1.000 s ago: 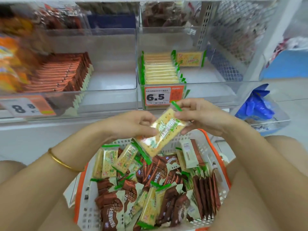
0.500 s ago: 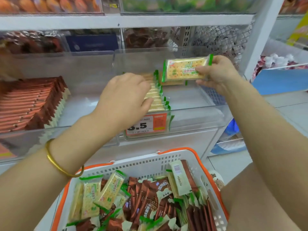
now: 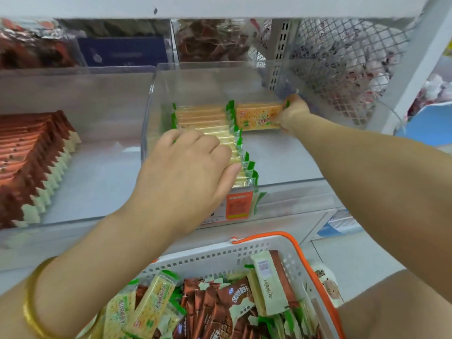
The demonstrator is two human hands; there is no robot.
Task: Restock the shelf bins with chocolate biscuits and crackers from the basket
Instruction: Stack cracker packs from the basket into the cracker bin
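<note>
Down into the clear bin (image 3: pixel 151 94) my right hand (image 3: pixel 292 113) is bringing the cracker pack (image 3: pixel 256 117), which was up in the air a moment ago. I am pinching its right end, and it is standing at the back of the bin, at 3 o'clock from the cracker row (image 3: pixel 203 118). My left hand (image 3: pixel 186 172) is resting on that row, gripping nothing. I think I am putting crackers away. Next I am needing to let go softly, then reach for the basket (image 3: pixel 315 272) at 6 o'clock.

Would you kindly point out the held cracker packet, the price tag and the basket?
cracker packet (image 3: pixel 258 117): head view, printed front face.
price tag (image 3: pixel 239 205): head view, orange panel.
basket (image 3: pixel 220 259): head view, white rear wall.
</note>
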